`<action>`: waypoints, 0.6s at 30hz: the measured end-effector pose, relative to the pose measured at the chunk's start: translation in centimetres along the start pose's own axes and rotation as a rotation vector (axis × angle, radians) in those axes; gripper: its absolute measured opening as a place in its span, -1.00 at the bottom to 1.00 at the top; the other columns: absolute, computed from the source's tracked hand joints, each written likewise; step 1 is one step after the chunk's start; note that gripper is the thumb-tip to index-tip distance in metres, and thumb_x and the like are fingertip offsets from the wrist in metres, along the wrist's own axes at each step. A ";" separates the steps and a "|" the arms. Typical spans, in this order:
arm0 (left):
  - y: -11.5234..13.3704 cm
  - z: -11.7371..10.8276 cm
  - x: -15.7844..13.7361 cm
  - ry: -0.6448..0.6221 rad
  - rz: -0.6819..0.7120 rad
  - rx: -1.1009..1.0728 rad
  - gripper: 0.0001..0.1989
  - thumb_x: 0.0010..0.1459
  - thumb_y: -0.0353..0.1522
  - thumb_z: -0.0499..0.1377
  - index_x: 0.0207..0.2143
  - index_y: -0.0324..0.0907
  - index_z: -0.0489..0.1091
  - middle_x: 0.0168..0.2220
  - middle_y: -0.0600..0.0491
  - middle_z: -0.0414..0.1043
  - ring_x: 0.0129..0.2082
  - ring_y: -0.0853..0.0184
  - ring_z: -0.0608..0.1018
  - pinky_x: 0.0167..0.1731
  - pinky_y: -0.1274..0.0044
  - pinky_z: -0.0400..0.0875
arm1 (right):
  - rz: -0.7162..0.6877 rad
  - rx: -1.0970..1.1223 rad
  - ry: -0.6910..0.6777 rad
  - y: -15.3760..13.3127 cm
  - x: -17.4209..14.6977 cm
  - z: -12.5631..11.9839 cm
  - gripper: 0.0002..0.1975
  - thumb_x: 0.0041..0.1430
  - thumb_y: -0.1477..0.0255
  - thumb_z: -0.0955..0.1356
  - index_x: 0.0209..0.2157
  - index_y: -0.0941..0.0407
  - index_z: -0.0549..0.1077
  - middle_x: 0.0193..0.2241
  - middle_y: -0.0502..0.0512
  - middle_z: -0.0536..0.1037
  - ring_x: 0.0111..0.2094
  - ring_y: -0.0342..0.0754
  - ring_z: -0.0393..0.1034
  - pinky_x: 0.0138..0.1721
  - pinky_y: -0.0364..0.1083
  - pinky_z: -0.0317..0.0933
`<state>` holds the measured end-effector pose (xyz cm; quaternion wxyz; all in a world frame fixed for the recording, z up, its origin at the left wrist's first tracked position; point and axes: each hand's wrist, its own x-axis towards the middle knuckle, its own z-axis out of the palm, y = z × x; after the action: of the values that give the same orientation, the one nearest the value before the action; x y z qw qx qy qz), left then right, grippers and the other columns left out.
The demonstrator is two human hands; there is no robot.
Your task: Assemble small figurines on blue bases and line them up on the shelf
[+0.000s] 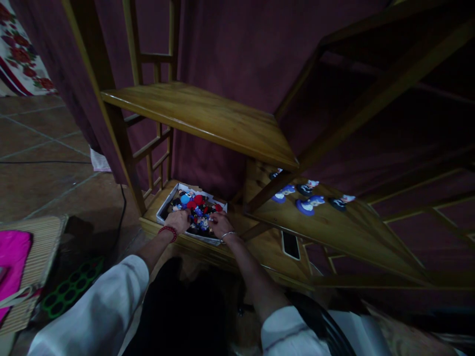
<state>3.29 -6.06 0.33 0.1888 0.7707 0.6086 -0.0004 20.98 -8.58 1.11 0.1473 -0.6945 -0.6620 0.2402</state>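
Observation:
A shallow white cardboard box (161, 213) stands on the lower wooden shelf, filled with small figurines (199, 211) in red, blue, black and white. My left hand (178, 221), with a red bead bracelet at the wrist, reaches over the box's left side. Its fingers are curled down among the figurines, and what they hold is hidden. From the right side my right hand (221, 225), wearing a silvery bracelet, reaches in with bent fingers closed at a small figurine with white on it.
Several figurines on round bases (310, 203) stand on the higher shelf (334, 227) at right. A phone (290, 245) lies on the lower shelf. A wooden shelf board (200, 113) juts out above the box. A green rack with round holes (72, 289) is on the floor at left.

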 end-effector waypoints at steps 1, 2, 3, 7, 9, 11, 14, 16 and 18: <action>0.0 0.0 0.0 -0.001 0.004 0.000 -0.68 0.09 -0.30 -0.06 -0.13 -0.13 0.32 -0.21 -0.10 0.45 -0.20 0.19 0.48 -0.22 0.41 0.33 | 0.034 0.078 0.019 0.1 0.0 0.3 -0.80 -0.01 0.47 0.30 -0.28 0.15 0.46 -0.24 0.11 0.46 -0.24 -0.12 0.35 -0.16 -0.18 0.19; 0.1 0.0 -0.1 -0.002 0.009 0.001 -0.69 0.09 -0.30 -0.06 -0.13 -0.13 0.32 -0.21 -0.10 0.45 -0.20 0.19 0.48 -0.22 0.42 0.33 | 0.069 0.153 0.028 0.2 -0.1 0.7 -0.79 0.01 0.45 0.30 -0.27 0.14 0.44 -0.26 0.09 0.48 -0.25 -0.12 0.36 -0.17 -0.17 0.20; 0.1 -0.1 -0.1 -0.001 0.015 0.001 -0.69 0.10 -0.31 -0.07 -0.14 -0.13 0.32 -0.22 -0.10 0.45 -0.20 0.19 0.48 -0.22 0.42 0.33 | 0.103 0.215 0.031 0.2 -0.1 1.1 -0.79 0.02 0.42 0.29 -0.26 0.14 0.43 -0.28 0.07 0.49 -0.25 -0.12 0.37 -0.18 -0.17 0.21; 0.3 -0.4 -0.2 0.000 0.026 0.003 -0.69 0.11 -0.32 -0.07 -0.13 -0.14 0.32 -0.22 -0.09 0.45 -0.19 0.21 0.48 -0.21 0.44 0.32 | 0.238 0.355 0.039 0.1 -0.3 2.4 -0.73 -0.01 0.41 0.31 -0.20 0.13 0.38 -0.31 0.05 0.51 -0.29 -0.11 0.40 -0.24 -0.15 0.25; 0.4 -0.6 -0.3 -0.005 0.021 0.006 -0.69 0.11 -0.32 -0.07 -0.12 -0.14 0.32 -0.22 -0.09 0.45 -0.19 0.21 0.48 -0.21 0.45 0.32 | 0.249 0.404 0.039 0.0 -0.3 2.8 -0.66 -0.03 0.45 0.31 -0.14 0.12 0.34 -0.30 0.05 0.51 -0.31 -0.10 0.41 -0.26 -0.15 0.26; 0.4 -0.6 -0.3 -0.011 0.012 0.010 -0.68 0.11 -0.32 -0.07 -0.11 -0.14 0.31 -0.22 -0.09 0.45 -0.18 0.22 0.48 -0.21 0.45 0.32 | 0.230 0.433 0.051 -0.1 -0.3 2.9 -0.56 -0.05 0.50 0.31 -0.06 0.07 0.28 -0.24 0.03 0.50 -0.27 -0.11 0.40 -0.24 -0.15 0.26; 0.4 -0.5 -0.2 -0.017 0.004 0.015 -0.68 0.11 -0.32 -0.07 -0.11 -0.12 0.31 -0.20 -0.08 0.45 -0.17 0.21 0.47 -0.20 0.45 0.32 | 0.219 0.358 0.080 -0.3 -0.5 2.7 -0.49 -0.08 0.54 0.30 -0.01 0.02 0.26 -0.15 0.01 0.45 -0.17 -0.10 0.36 -0.16 -0.16 0.23; 0.5 -0.5 -0.1 -0.020 0.002 0.020 -0.69 0.11 -0.31 -0.06 -0.12 -0.12 0.32 -0.19 -0.09 0.45 -0.16 0.21 0.47 -0.20 0.44 0.31 | 0.193 0.261 0.085 -0.5 -0.7 2.4 -0.56 -0.07 0.54 0.29 -0.07 0.02 0.34 -0.13 0.01 0.43 -0.14 -0.10 0.34 -0.13 -0.16 0.20; 0.6 -0.4 -0.1 -0.022 -0.003 0.025 -0.70 0.10 -0.31 -0.06 -0.14 -0.12 0.33 -0.19 -0.09 0.45 -0.16 0.21 0.47 -0.20 0.44 0.32 | 0.159 0.204 0.093 -0.7 -0.9 2.2 -0.63 -0.04 0.53 0.26 -0.13 0.03 0.39 -0.14 0.02 0.43 -0.15 -0.11 0.33 -0.11 -0.17 0.18</action>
<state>3.70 -6.11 0.92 0.1859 0.7720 0.6075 -0.0169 19.18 -9.68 -0.25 0.2280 -0.7365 -0.5696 0.2849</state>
